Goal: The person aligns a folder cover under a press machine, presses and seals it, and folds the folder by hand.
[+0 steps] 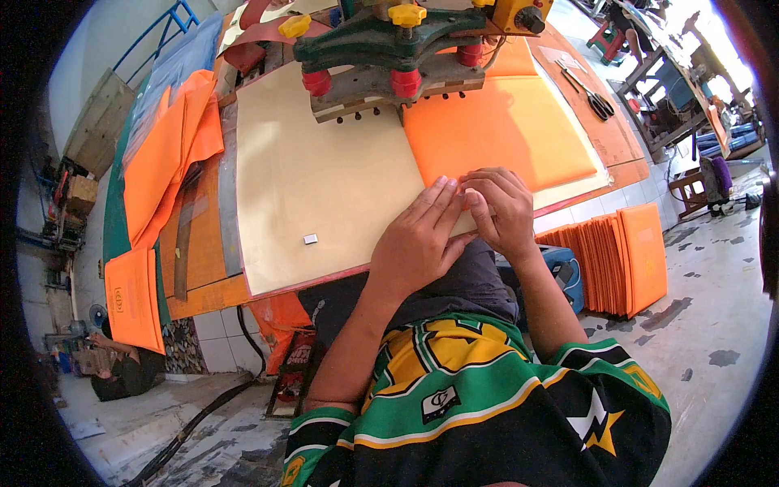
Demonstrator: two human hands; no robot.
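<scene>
Both left hand [418, 235], fingers together, and right hand [501, 209], grip curled, meet mid-frame at the orange sheet [495, 134]; any pinch is unclear.

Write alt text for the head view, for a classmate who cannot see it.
A person's left hand and right hand meet at an orange sheet's near edge on a cream board, with a green machine beyond and scissors to the right.
</scene>
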